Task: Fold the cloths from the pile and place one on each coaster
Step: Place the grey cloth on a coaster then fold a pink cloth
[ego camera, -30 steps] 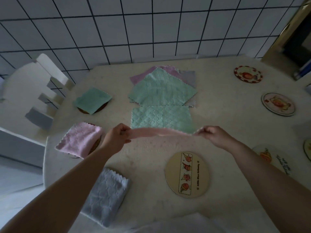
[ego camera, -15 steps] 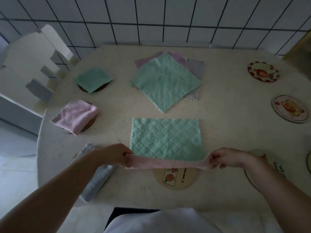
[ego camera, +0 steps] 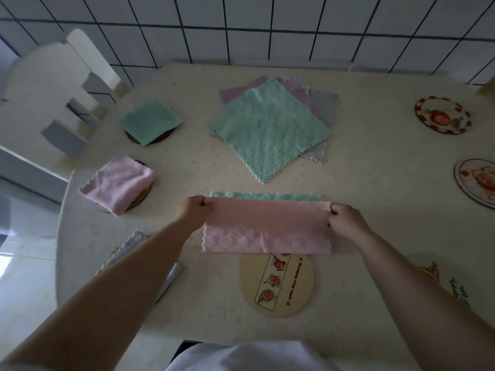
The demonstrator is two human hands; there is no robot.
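Note:
A two-sided cloth (ego camera: 265,227), pink on one face and green on the other, lies folded over in front of me; a green strip shows along its far edge. My left hand (ego camera: 193,213) pinches its left corner and my right hand (ego camera: 345,220) pinches its right corner. The pile of flat cloths (ego camera: 270,128) sits beyond, a green one on top. A bare round coaster (ego camera: 277,283) with a fruit strip lies just under the cloth's near edge. Folded cloths rest on three coasters at the left: green (ego camera: 150,121), pink (ego camera: 119,184), and grey (ego camera: 134,243) partly hidden by my left arm.
Three more bare coasters lie at the right: a red-rimmed one (ego camera: 442,115), another at the frame's edge (ego camera: 476,182), and one partly under my right arm (ego camera: 452,283). A white chair (ego camera: 51,84) stands at the left. A tiled wall backs the round table (ego camera: 375,162).
Both hands carried the cloth's near edge up and away from me, folding the pink side over the green; only a thin green strip still shows.

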